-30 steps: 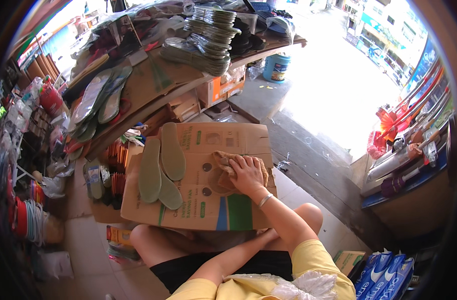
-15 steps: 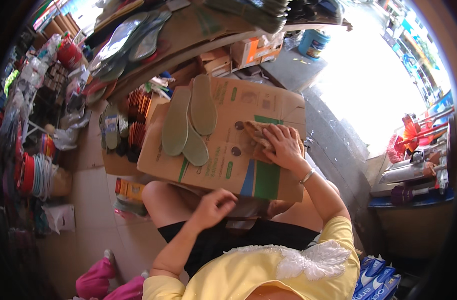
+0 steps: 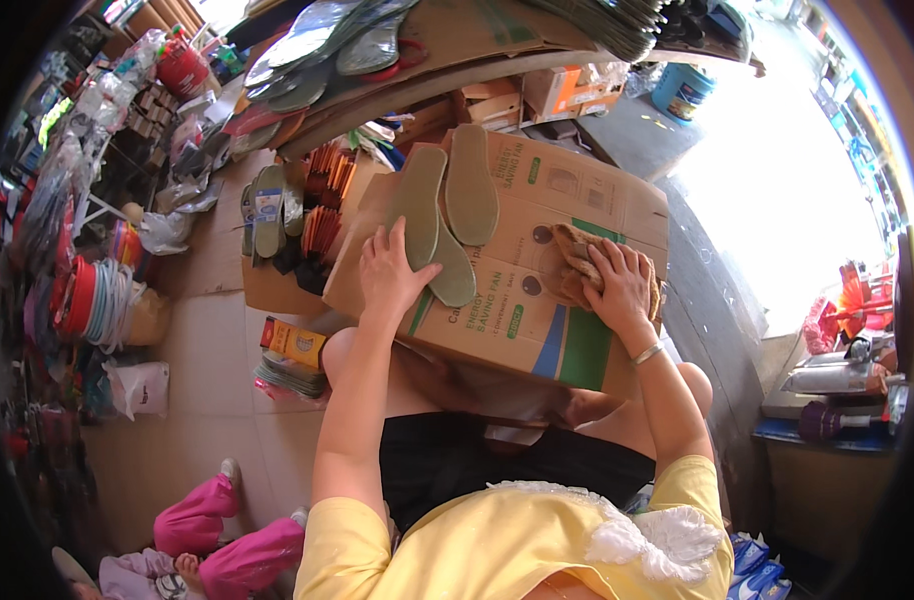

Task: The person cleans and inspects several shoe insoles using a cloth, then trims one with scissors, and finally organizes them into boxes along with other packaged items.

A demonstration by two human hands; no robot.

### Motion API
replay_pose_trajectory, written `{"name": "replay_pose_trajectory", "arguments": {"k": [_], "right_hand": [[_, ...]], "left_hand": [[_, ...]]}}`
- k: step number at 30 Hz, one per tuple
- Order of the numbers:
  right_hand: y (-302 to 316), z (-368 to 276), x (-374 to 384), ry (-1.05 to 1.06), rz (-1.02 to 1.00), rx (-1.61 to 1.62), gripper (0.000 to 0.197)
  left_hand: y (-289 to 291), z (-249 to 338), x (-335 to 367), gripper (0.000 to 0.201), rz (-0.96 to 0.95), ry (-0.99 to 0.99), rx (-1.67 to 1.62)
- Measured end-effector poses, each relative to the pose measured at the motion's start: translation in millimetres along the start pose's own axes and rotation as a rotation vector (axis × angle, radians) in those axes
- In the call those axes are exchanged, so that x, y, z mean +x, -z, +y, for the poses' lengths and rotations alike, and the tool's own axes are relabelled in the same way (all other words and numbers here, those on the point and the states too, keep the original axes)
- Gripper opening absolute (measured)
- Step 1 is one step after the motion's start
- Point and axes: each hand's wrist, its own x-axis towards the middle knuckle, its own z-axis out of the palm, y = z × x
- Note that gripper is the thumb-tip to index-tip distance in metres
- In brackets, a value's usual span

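Across my lap lies a brown cardboard box [image 3: 497, 335] with green and blue print. Three olive-green insoles rest on its left part: a left insole [image 3: 425, 180], an upright one beside it [image 3: 472, 190] and a lower one [image 3: 455, 275] partly under them. My left hand [image 3: 389, 270] reaches the lower end of the left insole, fingers and thumb apart, touching its edge. At the right side of the box, my right hand [image 3: 620, 285] presses on a crumpled brown cloth [image 3: 580, 252], its fingers bent over it.
Beyond the box a shelf [image 3: 517, 35] bears stacks of insoles. Left of the box stand orange bundles [image 3: 327, 190] and packaged insoles [image 3: 267, 215]. A blue bucket [image 3: 683, 92] is at the far right. A person in pink trousers [image 3: 252, 560] is on the floor at lower left.
My left hand has moved forward from above my lap to the left insole, its fingers spreading. The right hand stays on the cloth. The view has shifted left.
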Motion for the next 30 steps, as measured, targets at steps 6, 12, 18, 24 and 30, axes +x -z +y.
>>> {"name": "replay_pose_trajectory", "arguments": {"k": [6, 12, 18, 24, 30], "right_hand": [[1, -2, 0, -0.004, 0.019, 0.007, 0.052], [1, -4, 3, 0.0, 0.031, 0.032, 0.05], [5, 1, 8, -0.03, -0.034, 0.061, 0.041], [26, -1, 17, -0.332, 0.166, 0.491, 0.029], [58, -102, 0, 0.255, -0.106, 0.516, 0.039]], "left_hand": [[20, -14, 6, 0.073, 0.004, 0.033, -0.216], [16, -54, 8, 0.03, 0.234, 0.066, -0.573], [17, -62, -9, 0.025, 0.351, 0.281, -0.987], [15, 14, -74, 0.025, 0.048, 0.373, -1.383], [-22, 48, -130, 0.03, -0.248, 0.377, -1.395]]}}
